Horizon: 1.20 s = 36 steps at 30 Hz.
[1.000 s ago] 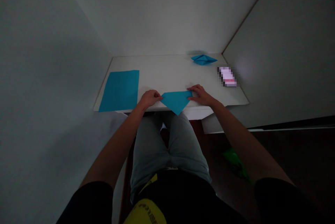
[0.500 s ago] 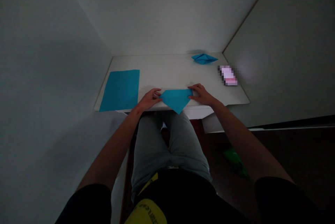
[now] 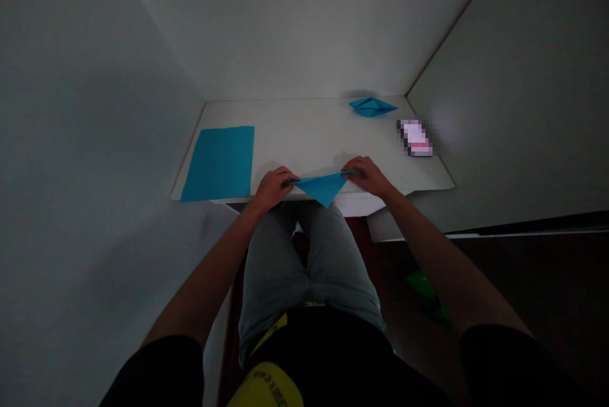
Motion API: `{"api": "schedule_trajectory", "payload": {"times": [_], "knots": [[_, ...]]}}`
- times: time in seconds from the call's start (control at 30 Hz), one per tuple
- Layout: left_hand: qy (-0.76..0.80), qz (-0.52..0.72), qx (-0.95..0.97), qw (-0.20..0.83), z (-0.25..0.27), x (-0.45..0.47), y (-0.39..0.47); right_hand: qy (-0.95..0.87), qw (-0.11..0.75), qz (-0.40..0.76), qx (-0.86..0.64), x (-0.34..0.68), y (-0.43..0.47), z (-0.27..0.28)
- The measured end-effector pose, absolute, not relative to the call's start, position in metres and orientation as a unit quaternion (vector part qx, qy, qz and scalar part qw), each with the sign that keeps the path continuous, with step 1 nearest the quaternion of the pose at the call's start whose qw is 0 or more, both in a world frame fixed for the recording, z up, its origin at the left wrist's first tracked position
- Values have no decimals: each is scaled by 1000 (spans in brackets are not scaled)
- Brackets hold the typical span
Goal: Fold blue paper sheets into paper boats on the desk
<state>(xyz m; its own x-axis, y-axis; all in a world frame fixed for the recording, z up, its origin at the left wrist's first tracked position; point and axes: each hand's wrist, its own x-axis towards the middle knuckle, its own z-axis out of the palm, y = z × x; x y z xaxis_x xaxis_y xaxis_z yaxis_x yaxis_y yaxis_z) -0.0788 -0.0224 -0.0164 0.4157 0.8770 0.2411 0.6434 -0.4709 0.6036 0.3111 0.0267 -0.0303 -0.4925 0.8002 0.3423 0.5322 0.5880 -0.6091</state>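
A folded sheet of blue paper [image 3: 322, 188] stretches between my two hands at the front edge of the white table. Its lower point hangs past that edge, and its top forms a nearly straight line. My left hand [image 3: 275, 186] pinches the left corner between thumb and fingers. At the opposite corner, my right hand [image 3: 365, 175] has its thumb and fingers closed on the paper. The fingertips partly cover both corners.
Flat blue paper [image 3: 219, 163] lies on the table's left side. A folded blue paper boat [image 3: 372, 107] rests at the back right, with a pixelated phone [image 3: 415, 137] near the right edge. Walls bound the white table [image 3: 299, 134] behind and at the sides.
The paper's top edge has come down toward me, so the visible shape is narrower from top to bottom. Both hands have closed from looser fingers into pinches at the corners.
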Motion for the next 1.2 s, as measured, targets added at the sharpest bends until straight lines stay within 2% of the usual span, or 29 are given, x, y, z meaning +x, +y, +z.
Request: {"api": "schedule_trajectory", "payload": {"times": [0.1,0.2,0.37,0.6,0.83,1.0,1.2], "knots": [[458,265,836,147,-19,-79,-33,-847,308,210,-379,309,17,-27],[458,252,844,122,-20,-80,-45,-860,278,193,-382,312,4,-25],[477,240,834,137,-21,-81,-65,-866,243,137,-416,313,-23,-26],[524,286,787,157,-25,-70,-74,-845,287,109,-438,308,-54,-40],[586,354,685,249,-5,-52,-31,-745,372,190,-520,303,-14,-31],[606,328,684,240,-3,-42,-5,-711,376,223,-550,294,27,-29],[551,291,763,172,-12,-46,-14,-777,344,158,-503,291,25,-37]]}}
